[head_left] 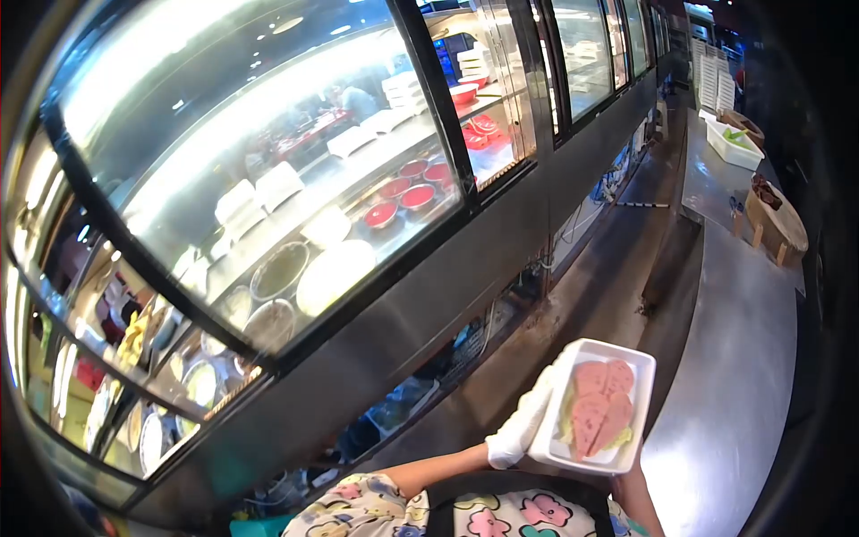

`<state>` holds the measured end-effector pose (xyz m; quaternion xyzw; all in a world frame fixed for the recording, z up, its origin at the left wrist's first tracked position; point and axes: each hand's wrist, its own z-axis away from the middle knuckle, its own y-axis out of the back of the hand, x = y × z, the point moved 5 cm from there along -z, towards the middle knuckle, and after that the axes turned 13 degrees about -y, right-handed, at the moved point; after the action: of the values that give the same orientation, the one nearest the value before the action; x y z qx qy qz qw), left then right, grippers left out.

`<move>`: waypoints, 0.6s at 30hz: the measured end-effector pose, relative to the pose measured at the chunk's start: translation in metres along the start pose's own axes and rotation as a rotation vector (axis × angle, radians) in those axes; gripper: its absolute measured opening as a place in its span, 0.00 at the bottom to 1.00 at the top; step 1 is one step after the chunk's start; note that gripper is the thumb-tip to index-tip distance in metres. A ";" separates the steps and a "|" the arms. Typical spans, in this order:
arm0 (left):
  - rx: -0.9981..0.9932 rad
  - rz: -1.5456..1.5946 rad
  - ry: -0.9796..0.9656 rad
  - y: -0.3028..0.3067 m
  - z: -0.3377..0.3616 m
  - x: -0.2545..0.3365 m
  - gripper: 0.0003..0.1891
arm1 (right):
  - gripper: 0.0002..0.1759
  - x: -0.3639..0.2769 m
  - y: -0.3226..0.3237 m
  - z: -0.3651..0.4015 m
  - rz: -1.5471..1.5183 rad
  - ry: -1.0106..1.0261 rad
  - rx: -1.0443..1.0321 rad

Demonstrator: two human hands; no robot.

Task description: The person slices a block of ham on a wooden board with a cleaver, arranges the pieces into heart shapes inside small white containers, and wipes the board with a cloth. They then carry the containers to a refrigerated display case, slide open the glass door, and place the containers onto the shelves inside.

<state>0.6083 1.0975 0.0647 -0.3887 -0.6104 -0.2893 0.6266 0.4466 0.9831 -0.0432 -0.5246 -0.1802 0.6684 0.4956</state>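
In front of my body is a white rectangular tray (642,394) with slices of pink luncheon meat (599,412) in it. Pale green leaves show under the slices. My left hand (522,422), in a white glove, grips the tray along its left side, and its fingers are partly behind it. My right forearm reaches up to the tray's lower right corner. The right hand itself is hidden behind the tray, so its fingers do not show.
A steel counter (738,358) runs along the right, bearing a wooden chopping block (777,219), a white tub (734,148) with green pieces and stacked white trays (713,85). On the left, a glass-fronted case (268,179) holds red bowls (381,215) and round pots (279,270).
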 end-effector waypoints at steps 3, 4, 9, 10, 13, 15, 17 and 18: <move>-0.179 0.208 0.081 -0.014 -0.060 0.029 0.32 | 0.36 0.010 0.069 -0.003 -0.015 0.011 0.008; -0.163 -0.022 0.043 -0.010 -0.080 0.011 0.33 | 0.36 0.005 0.108 -0.003 -0.022 0.008 0.006; -0.443 0.111 -0.122 -0.043 -0.187 -0.049 0.34 | 0.36 -0.030 0.276 -0.031 -0.014 -0.017 -0.059; -0.441 0.040 -0.052 -0.047 -0.205 -0.038 0.33 | 0.37 -0.031 0.309 -0.039 -0.005 -0.028 -0.085; -0.464 -0.161 -0.137 -0.062 -0.278 -0.056 0.34 | 0.37 -0.092 0.358 -0.090 0.026 -0.070 -0.146; -0.501 0.072 0.073 -0.079 -0.320 -0.042 0.35 | 0.37 -0.171 0.273 -0.119 0.001 -0.054 -0.112; -0.495 -0.084 -0.063 -0.088 -0.362 -0.050 0.33 | 0.37 -0.237 0.191 -0.132 -0.033 0.037 -0.048; -0.331 -0.098 -0.177 -0.097 -0.378 -0.011 0.35 | 0.38 -0.273 0.133 -0.150 -0.061 0.100 -0.013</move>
<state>0.7306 0.7274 0.0842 -0.4802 -0.6255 -0.3806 0.4831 0.5043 0.6493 -0.0596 -0.5546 -0.1755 0.6247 0.5209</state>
